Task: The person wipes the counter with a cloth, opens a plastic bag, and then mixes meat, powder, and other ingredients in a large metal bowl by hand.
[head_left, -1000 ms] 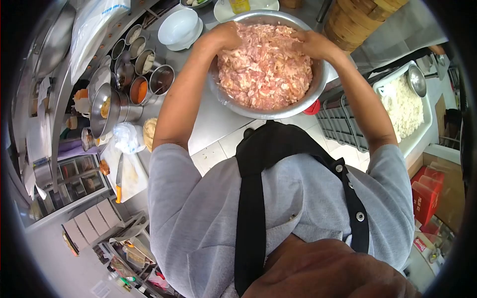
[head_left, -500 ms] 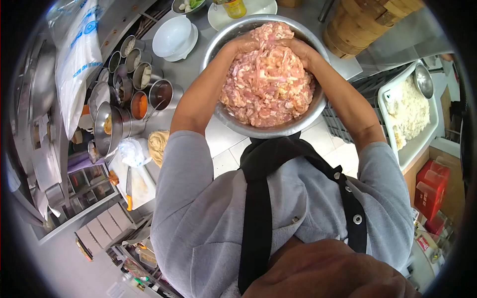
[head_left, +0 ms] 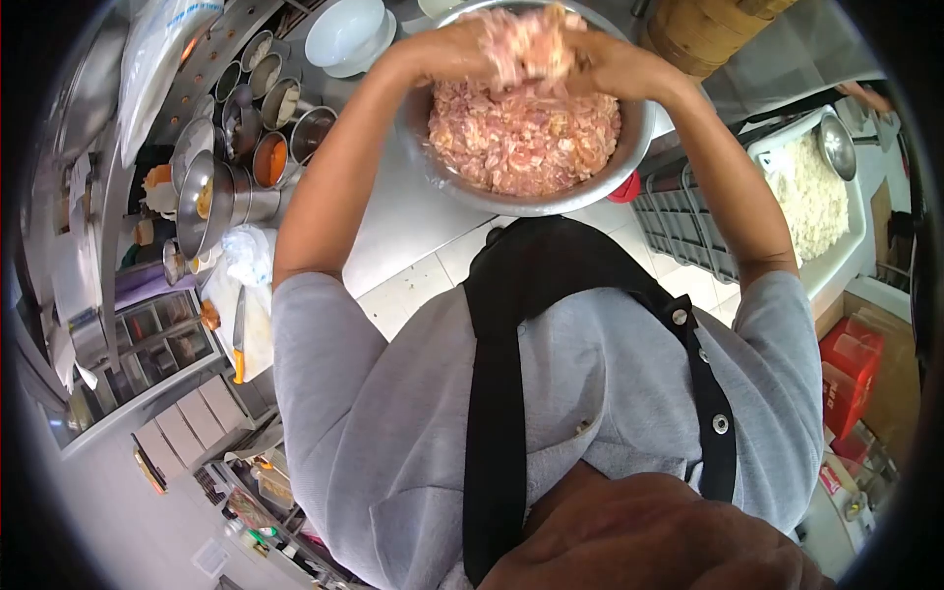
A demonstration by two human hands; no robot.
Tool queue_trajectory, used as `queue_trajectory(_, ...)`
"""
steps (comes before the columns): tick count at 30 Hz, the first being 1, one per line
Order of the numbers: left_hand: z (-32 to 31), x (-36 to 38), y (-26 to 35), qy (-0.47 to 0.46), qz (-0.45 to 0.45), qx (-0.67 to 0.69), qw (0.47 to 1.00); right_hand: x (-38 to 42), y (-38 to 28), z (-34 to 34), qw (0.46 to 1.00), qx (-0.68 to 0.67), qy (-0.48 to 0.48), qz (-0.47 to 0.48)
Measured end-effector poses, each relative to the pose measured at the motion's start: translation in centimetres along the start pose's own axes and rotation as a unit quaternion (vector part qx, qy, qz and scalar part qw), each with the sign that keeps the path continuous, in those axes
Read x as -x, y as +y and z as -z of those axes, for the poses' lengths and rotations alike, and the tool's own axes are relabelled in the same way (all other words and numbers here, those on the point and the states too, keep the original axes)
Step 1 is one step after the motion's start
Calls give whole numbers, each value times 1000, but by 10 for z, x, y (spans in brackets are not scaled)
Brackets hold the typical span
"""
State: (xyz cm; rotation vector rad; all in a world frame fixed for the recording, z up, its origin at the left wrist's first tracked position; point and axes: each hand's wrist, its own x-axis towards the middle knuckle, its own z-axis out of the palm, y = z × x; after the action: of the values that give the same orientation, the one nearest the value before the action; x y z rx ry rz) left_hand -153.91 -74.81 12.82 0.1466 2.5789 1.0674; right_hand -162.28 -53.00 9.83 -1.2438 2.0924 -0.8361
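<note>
A large metal bowl (head_left: 644, 128) holds a heap of raw cut meat (head_left: 521, 147), pale pink with whitish bits. Above its far side, my left hand (head_left: 462, 51) and my right hand (head_left: 615, 67) hold a clump of meat (head_left: 528, 47) between them. The clump is raised over the rest and smeared by motion. Both hands curve around it from either side, and the meat partly hides their fingers.
On the left stand several metal pots (head_left: 270, 157) with ingredients, and a white bowl (head_left: 344, 31). A knife (head_left: 239, 339) lies on a white board (head_left: 258, 329). At right are a tray of white rice-like food (head_left: 811, 197), a crate (head_left: 683, 221) and a bamboo steamer (head_left: 703, 34).
Both hands have come up out of the heap, lifting a clump of meat above the bowl. The bowl appears higher in the view, and the heap in it looks flatter.
</note>
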Motion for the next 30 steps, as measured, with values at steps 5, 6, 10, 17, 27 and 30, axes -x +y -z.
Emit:
queue_trajectory(5, 5, 0, -18, -101, 54, -83, 990, 24, 19, 8, 997, -57, -57, 2)
queue_trajectory(6, 11, -6, -29, -95, 41, -87, 991, 27, 24, 7, 990, -114, -55, -66)
queue_trajectory(10, 1, -59, -94, 15, 166, 49, 985, 16, 33, -9, 910, -316, 1, -268)
queue_trajectory(17, -43, -117, -127, -83, 141, 298, 940, -77, 128, -75, 694, -649, 7, -312)
queue_trajectory(27, -36, -117, -107, 5, 24, 196, 980, -87, 106, -75, 715, -659, 135, -189)
queue_trajectory(30, -18, -92, -81, 77, -30, 129, 988, -116, 159, -65, 832, -532, 107, -118)
